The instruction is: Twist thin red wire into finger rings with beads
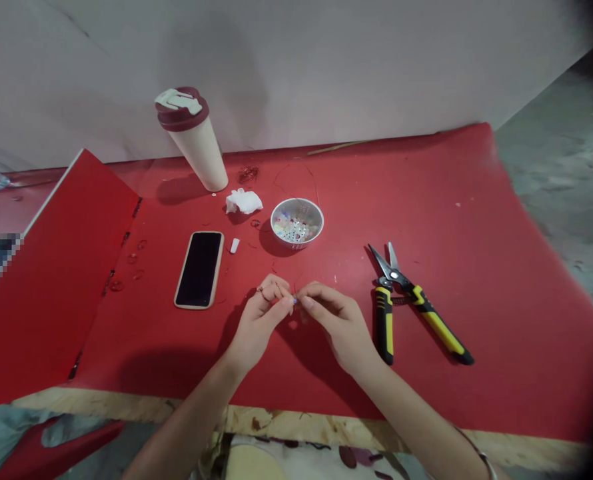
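Note:
Over the red tabletop, my left hand (262,319) pinches a tiny bluish bead (295,301) between thumb and fingertips. Close against it, my right hand (337,321) has thumb and forefinger pressed together at a thin dark cord (296,288) that rises beside the bead. Both fingertip groups nearly meet, so most of the cord is hidden. Beyond the hands stands a small perforated metal bowl (297,241) with several pale, coloured beads (296,227) inside. A fine strand curves up behind the bowl.
Open shears (394,275) with yellow-black handles lie right of my hands. Leftward are a phone (199,270), a small white piece (234,245), crumpled tissue (244,201) and a lidded tumbler (199,150). A red hinged panel (51,280) rises at far left; a wall (326,67) stands behind.

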A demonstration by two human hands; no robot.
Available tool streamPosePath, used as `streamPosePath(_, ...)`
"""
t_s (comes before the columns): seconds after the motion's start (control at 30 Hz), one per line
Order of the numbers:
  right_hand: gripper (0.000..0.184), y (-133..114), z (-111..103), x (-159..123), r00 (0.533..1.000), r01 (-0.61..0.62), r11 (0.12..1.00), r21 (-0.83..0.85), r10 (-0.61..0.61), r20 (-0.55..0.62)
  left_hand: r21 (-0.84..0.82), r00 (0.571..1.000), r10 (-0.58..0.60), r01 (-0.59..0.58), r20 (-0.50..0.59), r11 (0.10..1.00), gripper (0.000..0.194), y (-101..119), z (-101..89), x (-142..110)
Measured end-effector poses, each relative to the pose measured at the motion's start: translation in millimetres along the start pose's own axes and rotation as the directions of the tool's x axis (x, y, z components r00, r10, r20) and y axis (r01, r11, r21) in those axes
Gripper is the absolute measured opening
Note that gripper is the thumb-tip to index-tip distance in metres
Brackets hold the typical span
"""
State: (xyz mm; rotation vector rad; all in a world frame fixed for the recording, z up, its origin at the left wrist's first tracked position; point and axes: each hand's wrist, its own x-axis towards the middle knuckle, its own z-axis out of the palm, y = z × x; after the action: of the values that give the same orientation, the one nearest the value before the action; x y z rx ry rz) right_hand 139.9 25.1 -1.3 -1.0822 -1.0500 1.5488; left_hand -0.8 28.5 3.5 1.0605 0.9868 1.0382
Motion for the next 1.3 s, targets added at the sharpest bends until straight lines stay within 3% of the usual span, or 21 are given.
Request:
streamPosePath(0.1, 0.016, 1.2, -1.3, 2.3, 0.996, -0.094, 0.981, 0.169, 0.094, 0.009, 0.082, 0.999, 0.002, -0.005, 0.035, 0.997, 0.028, 2.4, 0.5, 0.2)
streamPosePath(0.4, 0.017, 1.2, -3.5, 4.9, 0.948, -0.315, 0.874, 0.370, 0.267, 0.174, -0.034, 0.996, -0.061, 0.064, 0.069, 0.997, 0.028, -0.6, -0.8, 1.9)
streamPosePath(0.57, 0.022, 4.6, -2.1, 5.1, 0.962, -0.272, 0.902, 0.336, 0.246, 0.120, -0.028, 0.991, -0.066, 0.070, 0.118, 0.997, 0.026, 1.1, -1.2, 2.0)
streamPosePath(0.77, 0.015, 9.0, -0.6, 4.4, 0.992, -0.114, 0.970, 0.216, 0.121, -0.019, 0.209, 0.999, -0.022, 0.013, 0.042, 0.978, 0.022, 4.4, -2.2, 3.3)
streamPosePath(1.3, 0.009, 0.0, 1.5, -1.4, 0.995, -0.021, 0.998, -0.055, 0.015, -0.100, 0.376, 0.998, 0.031, -0.051, 0.058, 0.925, 0.026, 1.4, -3.8, 1.1)
